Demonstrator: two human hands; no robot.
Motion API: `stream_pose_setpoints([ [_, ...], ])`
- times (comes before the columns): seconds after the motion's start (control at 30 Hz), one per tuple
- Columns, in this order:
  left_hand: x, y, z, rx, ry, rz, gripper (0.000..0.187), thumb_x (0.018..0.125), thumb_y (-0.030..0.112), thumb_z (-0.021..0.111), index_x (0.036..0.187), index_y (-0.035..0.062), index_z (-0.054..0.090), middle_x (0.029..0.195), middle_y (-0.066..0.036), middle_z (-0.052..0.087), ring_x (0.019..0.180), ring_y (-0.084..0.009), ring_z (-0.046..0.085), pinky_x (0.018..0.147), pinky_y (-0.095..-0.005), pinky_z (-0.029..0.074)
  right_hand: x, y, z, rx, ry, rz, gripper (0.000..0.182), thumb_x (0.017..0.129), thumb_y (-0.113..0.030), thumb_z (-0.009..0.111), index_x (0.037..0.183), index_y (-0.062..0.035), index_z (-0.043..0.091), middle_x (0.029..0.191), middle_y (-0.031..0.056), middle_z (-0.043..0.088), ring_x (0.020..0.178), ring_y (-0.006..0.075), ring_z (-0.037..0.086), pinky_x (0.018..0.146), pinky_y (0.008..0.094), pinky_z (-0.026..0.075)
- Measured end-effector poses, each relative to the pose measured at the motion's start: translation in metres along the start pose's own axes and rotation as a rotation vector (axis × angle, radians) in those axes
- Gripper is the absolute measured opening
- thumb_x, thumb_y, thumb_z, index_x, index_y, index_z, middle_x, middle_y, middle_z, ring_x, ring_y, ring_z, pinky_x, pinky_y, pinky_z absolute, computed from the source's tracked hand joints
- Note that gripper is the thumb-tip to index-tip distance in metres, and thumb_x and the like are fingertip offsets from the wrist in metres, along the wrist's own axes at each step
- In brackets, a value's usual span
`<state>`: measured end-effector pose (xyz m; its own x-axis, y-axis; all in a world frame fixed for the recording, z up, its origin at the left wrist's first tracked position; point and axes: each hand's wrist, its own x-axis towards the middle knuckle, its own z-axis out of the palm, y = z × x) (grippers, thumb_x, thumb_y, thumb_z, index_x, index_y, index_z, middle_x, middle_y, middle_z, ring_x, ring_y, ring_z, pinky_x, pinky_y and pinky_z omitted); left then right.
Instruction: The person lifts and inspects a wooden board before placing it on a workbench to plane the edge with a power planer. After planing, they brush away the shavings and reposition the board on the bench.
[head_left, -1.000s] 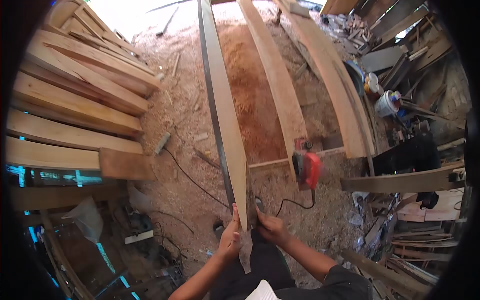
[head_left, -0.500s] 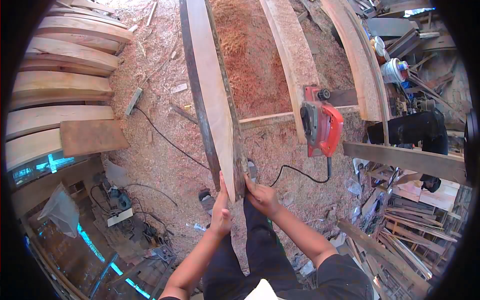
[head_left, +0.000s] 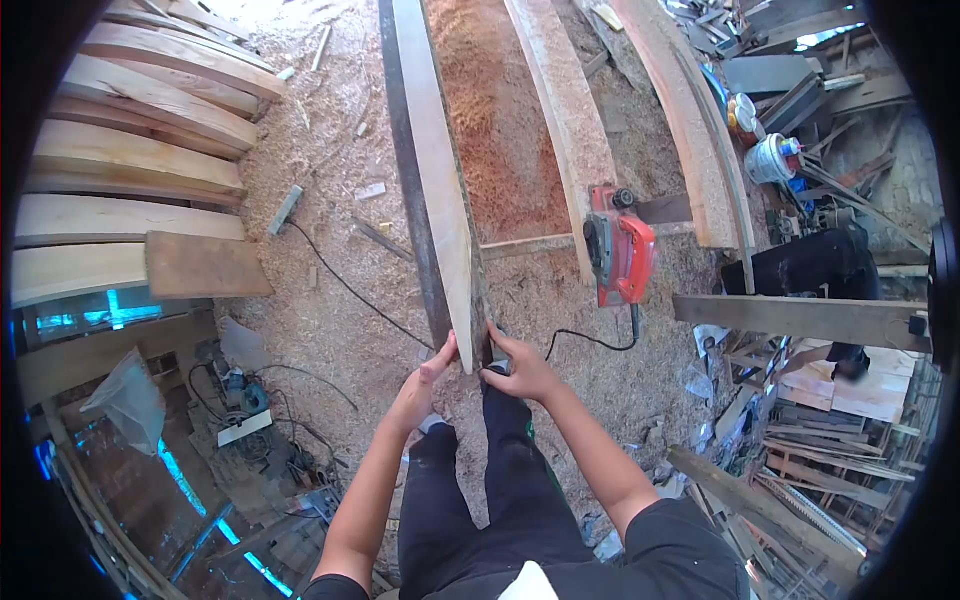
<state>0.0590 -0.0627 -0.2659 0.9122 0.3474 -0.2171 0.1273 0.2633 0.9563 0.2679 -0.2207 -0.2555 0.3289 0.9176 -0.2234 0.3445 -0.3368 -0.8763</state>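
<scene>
A long wooden beam [head_left: 437, 150], pale on top with dark bark along its sides, runs away from me and narrows to a point at my end. My left hand [head_left: 420, 390] grips the left side of that end, with fingertips against the bark. On the opposite side my right hand [head_left: 525, 370] holds the beam, thumb and fingers around its edge. The undersides of both grips are hidden. To the right, a red electric planer [head_left: 625, 250] rests by the near end of another beam [head_left: 565, 110], its black cord trailing on the ground.
Curved timbers [head_left: 150, 145] lie stacked at the left, beside a brown board [head_left: 205, 265]. Shavings [head_left: 500, 130] cover the ground. A further beam [head_left: 690, 130], a white bucket [head_left: 770, 160] and a crosswise plank [head_left: 800, 315] are at the right. Another person's dark-clothed leg [head_left: 820, 265] shows there.
The beam's near end and both hands sit slightly farther from my body. My right thumb has spread lower along the end. The view has shifted a little; the planer stays put on its beam.
</scene>
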Motion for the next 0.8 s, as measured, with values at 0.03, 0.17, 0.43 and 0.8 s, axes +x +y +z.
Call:
stream_pose_setpoints([
  [0.03, -0.006, 0.006, -0.006, -0.006, -0.024, -0.05, 0.101, 0.109, 0.074, 0.012, 0.167, -0.0066, 0.03, 0.176, -0.024, 0.024, 0.165, -0.0354, 0.019, 0.134, -0.0443, 0.013, 0.003, -0.01, -0.004, 0.01, -0.037, 0.052, 0.097, 0.085, -0.02, 0.085, 0.166, 0.0012, 0.036, 0.145, 0.0294, 0.064, 0.123, 0.037, 0.071, 0.101, 0.0401, 0.057],
  [0.17, -0.044, 0.017, -0.002, -0.159, 0.169, -0.124, 0.103, 0.109, 0.075, 0.012, 0.162, -0.0086, 0.041, 0.17, -0.026, 0.038, 0.163, -0.0366, 0.026, 0.134, -0.0444, 0.016, 0.005, -0.032, 0.003, -0.025, 0.095, -0.003, 0.088, 0.089, -0.021, 0.082, 0.163, 0.0011, 0.042, 0.147, 0.0274, 0.064, 0.129, 0.0353, 0.07, 0.102, 0.0393, 0.056],
  [0.43, -0.181, 0.096, -0.028, 0.0, 0.342, -0.018, 0.1, 0.109, 0.075, 0.016, 0.152, -0.0062, 0.056, 0.164, -0.028, 0.047, 0.158, -0.0373, 0.038, 0.131, -0.0476, 0.022, -0.034, -0.187, -0.005, 0.194, 0.458, -0.072, 0.058, 0.097, -0.018, 0.075, 0.149, 0.0034, 0.06, 0.148, 0.0192, 0.067, 0.139, 0.026, 0.064, 0.113, 0.0346, 0.049],
  [0.8, -0.308, 0.229, -0.123, 0.154, 0.694, 0.283, 0.075, 0.116, 0.058, 0.036, 0.143, -0.0059, 0.062, 0.153, -0.022, 0.06, 0.147, -0.0326, 0.052, 0.127, -0.0437, 0.033, -0.029, -0.319, -0.011, 0.191, 0.502, -0.141, 0.047, 0.103, -0.006, 0.068, 0.147, 0.0083, 0.06, 0.141, 0.0227, 0.069, 0.131, 0.0233, 0.067, 0.113, 0.0324, 0.051],
])
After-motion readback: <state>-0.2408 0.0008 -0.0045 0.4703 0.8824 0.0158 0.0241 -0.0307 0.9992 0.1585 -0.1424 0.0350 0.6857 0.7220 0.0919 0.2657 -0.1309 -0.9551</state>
